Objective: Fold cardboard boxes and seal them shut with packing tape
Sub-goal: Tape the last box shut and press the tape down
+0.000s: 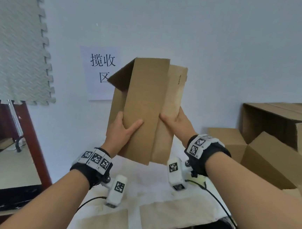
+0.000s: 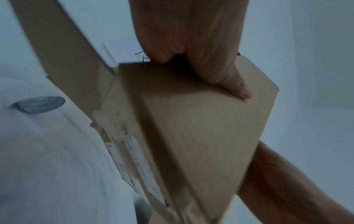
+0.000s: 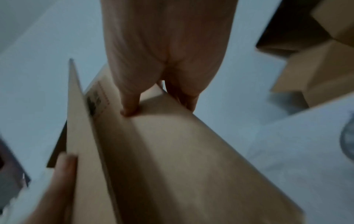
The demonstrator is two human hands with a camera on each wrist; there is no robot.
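Midair, above a white-covered table (image 1: pixel 158 188), a partly unfolded cardboard box (image 1: pixel 143 110) is held upright. Its left edge is gripped by the left hand (image 1: pixel 122 130), its right panel by the right hand (image 1: pixel 177 122). Further boxes (image 1: pixel 272 139) are stacked at the right; a paper sign (image 1: pixel 99 73) is fixed to the wall behind.

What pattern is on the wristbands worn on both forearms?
Black-and-white square fiducial markers on the wristbands, set on black straps; clearest in the head view.
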